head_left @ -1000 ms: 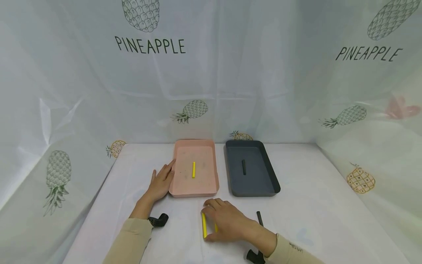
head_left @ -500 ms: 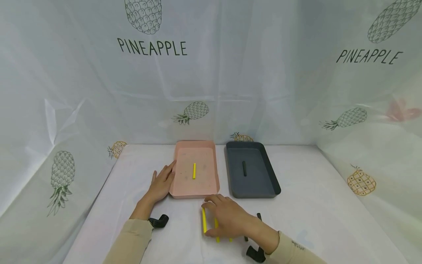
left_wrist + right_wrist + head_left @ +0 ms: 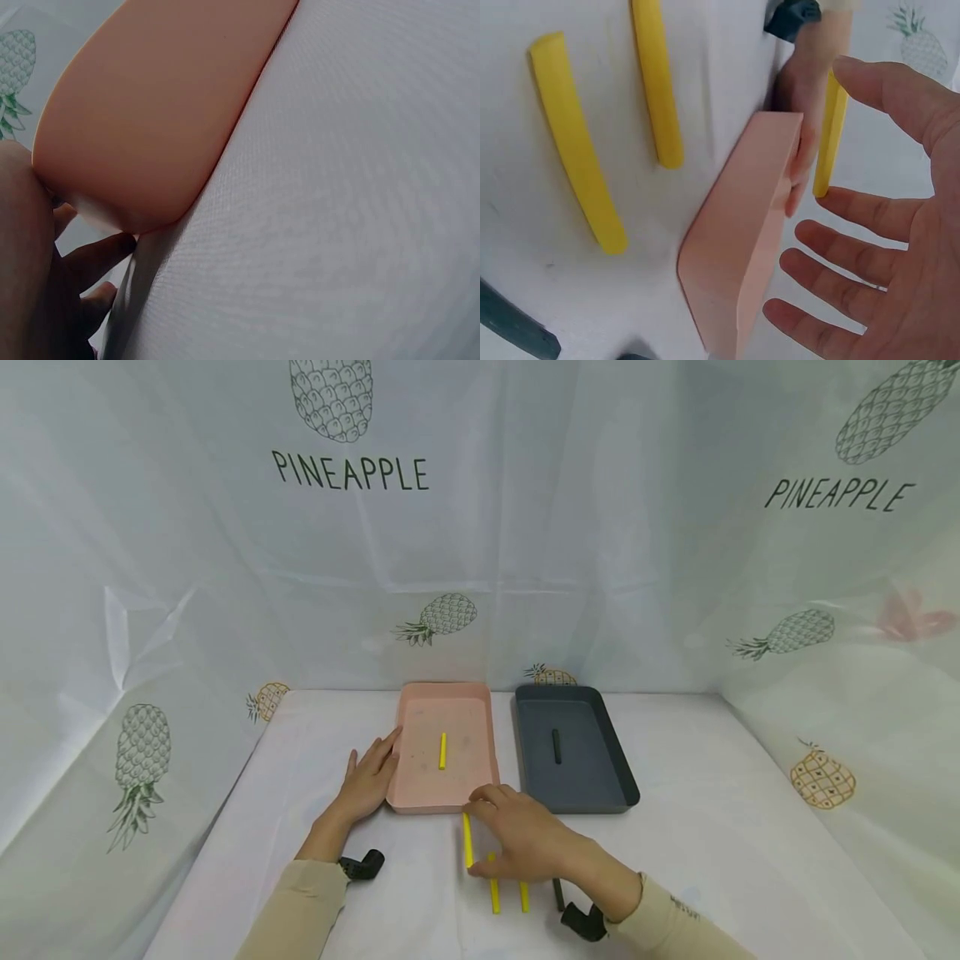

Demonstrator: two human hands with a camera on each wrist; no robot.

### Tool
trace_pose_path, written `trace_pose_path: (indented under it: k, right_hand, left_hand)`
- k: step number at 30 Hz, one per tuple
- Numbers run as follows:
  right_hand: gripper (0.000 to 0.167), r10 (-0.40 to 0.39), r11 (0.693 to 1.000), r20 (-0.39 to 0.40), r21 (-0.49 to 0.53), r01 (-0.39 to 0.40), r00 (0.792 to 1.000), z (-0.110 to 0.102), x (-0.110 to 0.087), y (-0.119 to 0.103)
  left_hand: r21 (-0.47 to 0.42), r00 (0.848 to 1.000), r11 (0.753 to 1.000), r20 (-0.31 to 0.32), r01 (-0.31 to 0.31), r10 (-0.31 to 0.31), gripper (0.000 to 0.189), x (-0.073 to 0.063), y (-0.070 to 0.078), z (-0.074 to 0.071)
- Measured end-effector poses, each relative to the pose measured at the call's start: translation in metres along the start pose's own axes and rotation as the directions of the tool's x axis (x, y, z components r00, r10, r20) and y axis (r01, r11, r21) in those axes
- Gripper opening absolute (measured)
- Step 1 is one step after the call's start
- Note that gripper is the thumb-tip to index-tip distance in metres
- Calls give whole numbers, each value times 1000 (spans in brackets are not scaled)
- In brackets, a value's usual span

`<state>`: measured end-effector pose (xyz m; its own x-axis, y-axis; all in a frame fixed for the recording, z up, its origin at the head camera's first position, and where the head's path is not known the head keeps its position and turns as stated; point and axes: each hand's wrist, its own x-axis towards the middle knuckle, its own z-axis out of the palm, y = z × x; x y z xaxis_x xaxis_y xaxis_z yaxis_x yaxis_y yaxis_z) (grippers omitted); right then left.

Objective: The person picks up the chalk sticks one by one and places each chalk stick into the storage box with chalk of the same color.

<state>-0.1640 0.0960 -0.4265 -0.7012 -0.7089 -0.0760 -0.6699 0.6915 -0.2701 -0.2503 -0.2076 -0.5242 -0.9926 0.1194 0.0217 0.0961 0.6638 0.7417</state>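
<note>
My right hand [image 3: 528, 837] pinches a slim yellow stick [image 3: 468, 842] by its two ends, between thumb and index finger; the other fingers are spread, as the right wrist view shows. The held stick [image 3: 830, 139] is raised off the table, near the front edge of the pink tray [image 3: 416, 781]. In the head view my left hand [image 3: 367, 783] lies with straight fingers against that tray's left side. One yellow stick [image 3: 442, 752] rests inside the pink tray. Below my right hand, two more yellow sticks [image 3: 494, 893] [image 3: 577, 142] lie on the white tabletop.
To the right of the pink tray stands a dark grey tray [image 3: 596, 781] with a dark stick [image 3: 557, 747] in it. Another dark stick [image 3: 558, 895] lies on the table, partly under my right forearm. A white curtain with pineapple prints [image 3: 447, 614] hangs behind and at both sides.
My right hand has moved up and forward toward the pink tray with the yellow stick, uncovering the two yellow sticks on the table. The left hand keeps its place at the tray.
</note>
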Motion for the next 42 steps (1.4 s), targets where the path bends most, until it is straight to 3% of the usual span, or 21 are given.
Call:
trace_pose_path:
  k: [11,42]
  right_hand:
    - [78,46,999,-20,15,-46,999,-8,7,6]
    - [73,49,996,-63,79,-44,997,-27,37,24]
  left_hand:
    - [1,1000,1000,5,2,-2,53,-1,1,-1]
    - [-8,1000,1000,-10,-11,11,53,-1,-2,1]
